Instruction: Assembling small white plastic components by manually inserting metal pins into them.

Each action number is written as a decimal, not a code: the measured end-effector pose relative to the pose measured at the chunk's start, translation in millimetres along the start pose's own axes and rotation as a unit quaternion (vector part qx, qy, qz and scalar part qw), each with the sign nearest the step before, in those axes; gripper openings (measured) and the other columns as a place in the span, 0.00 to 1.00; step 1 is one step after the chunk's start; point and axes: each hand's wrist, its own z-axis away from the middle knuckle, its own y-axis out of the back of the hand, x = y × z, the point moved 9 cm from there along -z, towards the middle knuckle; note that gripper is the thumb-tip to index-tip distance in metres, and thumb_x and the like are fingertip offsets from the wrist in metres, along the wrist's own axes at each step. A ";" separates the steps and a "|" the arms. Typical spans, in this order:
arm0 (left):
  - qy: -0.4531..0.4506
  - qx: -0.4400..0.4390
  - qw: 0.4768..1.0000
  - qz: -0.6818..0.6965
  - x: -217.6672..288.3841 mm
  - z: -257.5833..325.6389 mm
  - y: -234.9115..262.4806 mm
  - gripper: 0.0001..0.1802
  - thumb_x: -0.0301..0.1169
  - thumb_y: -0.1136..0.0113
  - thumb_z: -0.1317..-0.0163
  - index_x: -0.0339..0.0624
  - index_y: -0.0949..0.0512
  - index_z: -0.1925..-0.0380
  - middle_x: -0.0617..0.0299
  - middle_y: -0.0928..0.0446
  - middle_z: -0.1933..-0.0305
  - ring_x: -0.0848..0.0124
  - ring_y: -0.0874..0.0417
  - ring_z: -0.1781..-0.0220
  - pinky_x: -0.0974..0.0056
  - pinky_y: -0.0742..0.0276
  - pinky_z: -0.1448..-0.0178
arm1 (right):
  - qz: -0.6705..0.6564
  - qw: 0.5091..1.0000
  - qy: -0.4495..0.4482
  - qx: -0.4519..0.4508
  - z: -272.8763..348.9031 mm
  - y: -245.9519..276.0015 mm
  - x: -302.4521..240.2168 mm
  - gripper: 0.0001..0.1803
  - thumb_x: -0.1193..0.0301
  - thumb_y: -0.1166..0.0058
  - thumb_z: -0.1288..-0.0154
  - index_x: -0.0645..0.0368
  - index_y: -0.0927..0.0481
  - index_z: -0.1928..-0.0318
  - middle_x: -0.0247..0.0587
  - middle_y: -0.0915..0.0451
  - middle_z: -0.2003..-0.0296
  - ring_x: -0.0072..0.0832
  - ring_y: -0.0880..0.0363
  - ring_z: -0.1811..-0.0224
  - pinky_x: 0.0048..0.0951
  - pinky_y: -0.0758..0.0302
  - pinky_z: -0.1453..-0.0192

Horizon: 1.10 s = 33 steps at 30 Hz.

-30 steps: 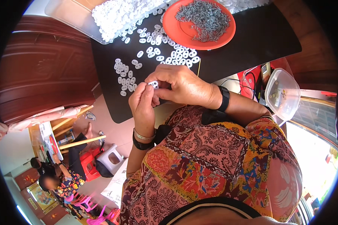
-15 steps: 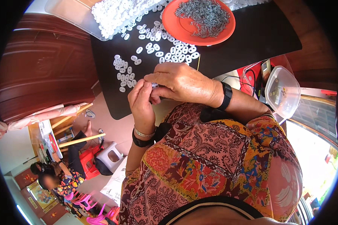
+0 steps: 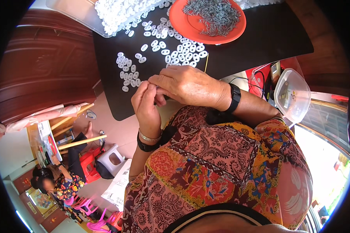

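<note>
Just off the near edge of the black surface [image 3: 260,42], above the lap, the two hands meet fingertip to fingertip. The left hand [image 3: 146,105] stands with its fingers curled up and inward, and the right hand [image 3: 186,83] lies across from the right, knuckles up, with its fingertips pressed against the left's; both are closed around something small pinched between them, but the piece itself is hidden by the fingers, so what it is cannot be told. The loose white oval rings [image 3: 128,73] lie scattered on the surface just beyond the left hand, up and slightly to the left, and that hand is the nearer one to them; a denser band of the same rings [image 3: 175,50] runs farther up toward the orange plate [image 3: 190,27]. That plate, heaped with small grey metal pins [image 3: 216,13], sits well beyond and lies more in line with the right hand. A clear tray [image 3: 85,15] full of white rings sits at the far left corner. A clear plastic tub [image 3: 293,95] stands off to the right, beside the right forearm.
</note>
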 end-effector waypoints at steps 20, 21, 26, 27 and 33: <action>-0.041 0.055 0.998 0.001 12.1 4.8 21.8 0.14 0.32 0.56 0.33 0.35 0.27 0.74 0.66 0.30 0.81 0.80 0.33 0.80 0.74 0.40 0.75 | -0.006 0.997 0.063 0.039 -14.6 -12.0 -6.6 0.13 0.70 0.42 0.43 0.62 0.23 0.58 0.40 0.23 0.74 0.36 0.21 0.72 0.31 0.23 0.68; -0.040 0.048 0.998 0.006 10.7 4.6 23.1 0.14 0.32 0.56 0.33 0.35 0.26 0.73 0.66 0.30 0.81 0.80 0.33 0.80 0.74 0.40 0.75 | -0.050 0.997 0.042 0.044 -14.9 -8.7 -6.0 0.14 0.71 0.40 0.43 0.61 0.22 0.57 0.40 0.22 0.73 0.35 0.20 0.71 0.30 0.22 0.67; -0.037 0.047 0.997 0.056 9.7 4.8 20.9 0.13 0.32 0.55 0.34 0.34 0.26 0.72 0.66 0.30 0.79 0.81 0.33 0.79 0.75 0.40 0.74 | -0.194 0.978 -0.026 0.071 -8.5 -7.6 5.5 0.16 0.75 0.36 0.46 0.60 0.22 0.56 0.40 0.20 0.70 0.33 0.17 0.69 0.27 0.21 0.65; -0.040 0.056 0.996 0.052 10.9 4.9 21.4 0.13 0.32 0.55 0.34 0.34 0.27 0.72 0.66 0.30 0.79 0.81 0.33 0.79 0.75 0.40 0.74 | -0.252 0.963 -0.074 0.054 -6.1 -13.4 14.5 0.16 0.75 0.35 0.46 0.60 0.22 0.56 0.40 0.19 0.69 0.32 0.17 0.68 0.27 0.21 0.64; -0.055 0.051 0.997 0.015 14.4 4.9 18.2 0.13 0.33 0.54 0.34 0.35 0.28 0.72 0.66 0.31 0.79 0.80 0.32 0.78 0.73 0.38 0.71 | -0.236 0.966 -0.076 0.077 -2.6 -7.4 18.1 0.15 0.75 0.35 0.46 0.58 0.21 0.56 0.38 0.18 0.67 0.30 0.17 0.67 0.27 0.20 0.64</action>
